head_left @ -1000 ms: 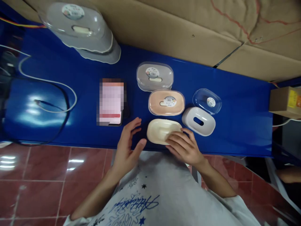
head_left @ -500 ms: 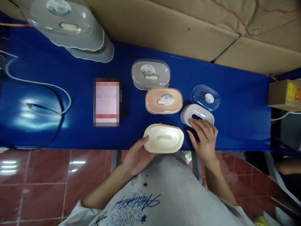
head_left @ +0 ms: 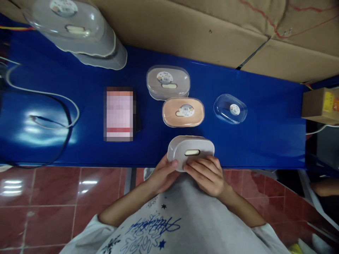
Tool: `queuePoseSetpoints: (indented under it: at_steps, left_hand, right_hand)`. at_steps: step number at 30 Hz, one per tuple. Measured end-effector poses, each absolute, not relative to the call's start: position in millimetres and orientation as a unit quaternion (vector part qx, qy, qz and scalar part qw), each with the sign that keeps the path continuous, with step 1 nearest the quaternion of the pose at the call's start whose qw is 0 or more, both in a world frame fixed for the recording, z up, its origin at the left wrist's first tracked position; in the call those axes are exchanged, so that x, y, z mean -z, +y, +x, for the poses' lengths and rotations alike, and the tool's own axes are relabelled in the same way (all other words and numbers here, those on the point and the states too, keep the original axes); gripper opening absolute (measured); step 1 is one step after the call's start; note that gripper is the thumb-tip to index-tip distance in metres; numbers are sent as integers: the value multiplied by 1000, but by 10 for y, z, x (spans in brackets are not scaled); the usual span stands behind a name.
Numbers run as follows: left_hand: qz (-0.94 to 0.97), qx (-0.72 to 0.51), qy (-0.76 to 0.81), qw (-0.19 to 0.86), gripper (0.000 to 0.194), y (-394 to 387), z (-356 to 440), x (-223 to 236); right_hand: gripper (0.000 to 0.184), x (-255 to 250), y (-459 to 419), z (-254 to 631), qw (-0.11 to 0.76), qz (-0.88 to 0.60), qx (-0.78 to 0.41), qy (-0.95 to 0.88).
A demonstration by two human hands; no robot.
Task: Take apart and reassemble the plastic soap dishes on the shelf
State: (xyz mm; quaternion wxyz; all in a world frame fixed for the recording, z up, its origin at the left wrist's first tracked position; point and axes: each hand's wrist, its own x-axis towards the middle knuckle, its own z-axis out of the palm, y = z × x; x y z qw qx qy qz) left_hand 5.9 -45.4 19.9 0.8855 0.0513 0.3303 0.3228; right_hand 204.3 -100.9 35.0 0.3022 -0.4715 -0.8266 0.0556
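Near the table's front edge, both hands hold an oval plastic soap dish (head_left: 180, 150). Its pale grey slotted top sits over the cream base, and a cream ridge shows through the slot. My left hand (head_left: 165, 176) grips the lower left end, thumb on the rim. Across the lower right side lie the bent fingers of my right hand (head_left: 208, 174), pressed against the grey part. The clear lid (head_left: 227, 109) with a round label rests on the table to the right. Just beyond the hands stands a peach soap dish (head_left: 172, 116) under its clear lid.
A lidded grey soap dish (head_left: 156, 79) is behind the peach one. At the back left rises a stack of grey lidded containers (head_left: 92, 38). A blurred-out phone (head_left: 119, 116) lies left, near a white cable (head_left: 53, 93). Cardboard (head_left: 185, 35) lines the table's back.
My left hand picked up the cream base from the table. My right hand went right, took the pale grey slotted top and brought it over onto the base.
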Motion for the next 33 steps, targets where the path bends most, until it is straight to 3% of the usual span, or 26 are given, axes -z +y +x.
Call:
queuePoseSetpoints:
  at_steps: [3,7,11,14,16,19,21,25,33]
  left_hand:
    - [73,-343,370,860,85,-478,-30,-209]
    - [67,-377,417,824,78,-497,-181,-220]
    - [56,-382,417,823,72,-520,-276,-178]
    - [34,-355,386,851,71,-514,-267,-129]
    - [16,-338,364,868,66,-495,-223,-105]
    - [-3,-333,354,874,57,-448,-119,-114]
    - [2,-336,354,873,53,-412,-41,-152]
    - [52,-337,334,879,52,-372,89,-246]
    - [154,-354,262,885,66,-363,219,-254]
  right_hand:
    - [35,-346,-911,2056,288,-432,-77,-851]
    - [43,-382,-584,2368,355,-450,-50,-818]
    - [70,-319,-99,3057,187,-652,34,-734]
    - [88,-206,132,3500,135,-674,9,-726]
    - [82,-193,154,3588,144,-670,-18,-728]
    - [68,-335,-4,3361,227,-654,-63,-719]
    - [76,-476,-189,3068,285,-610,-115,-730]
    - [78,-614,-529,2555,282,-512,-180,-791]
    - [70,-450,-653,2423,297,-501,-141,-800]
